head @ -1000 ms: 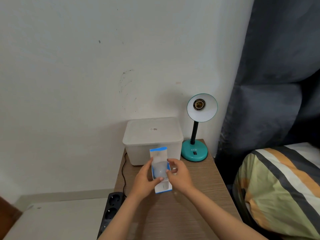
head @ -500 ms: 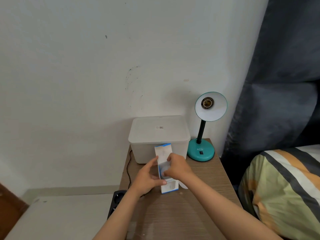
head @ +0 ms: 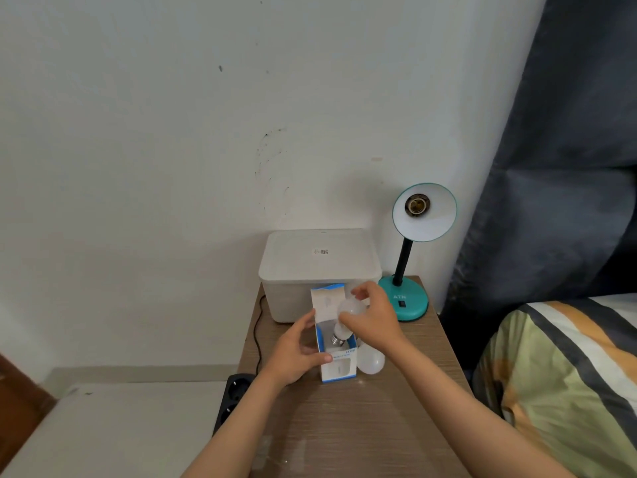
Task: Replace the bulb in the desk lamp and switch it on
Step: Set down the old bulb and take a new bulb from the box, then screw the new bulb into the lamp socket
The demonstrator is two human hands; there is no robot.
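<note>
A teal desk lamp (head: 408, 298) stands at the far right of the wooden bedside table (head: 344, 426); its shade faces me and the socket (head: 417, 204) holds no bulb. My left hand (head: 296, 353) grips a blue and white bulb box (head: 336, 365) with its flap up. My right hand (head: 370, 319) holds a white bulb (head: 344, 320) partly out of the box top, screw base pointing down into the box. Another white bulb (head: 370, 362) lies on the table just right of the box.
A white lidded plastic box (head: 319, 267) sits against the wall behind my hands. A black cable (head: 256, 339) runs down the table's left edge to a black power strip (head: 232, 398). A striped bedcover (head: 565, 381) lies to the right, a dark curtain (head: 558, 167) above it.
My right hand reached into the open box and has drawn the white bulb up out of it. The left hand kept hold of the box. The second bulb on the table has come into view.
</note>
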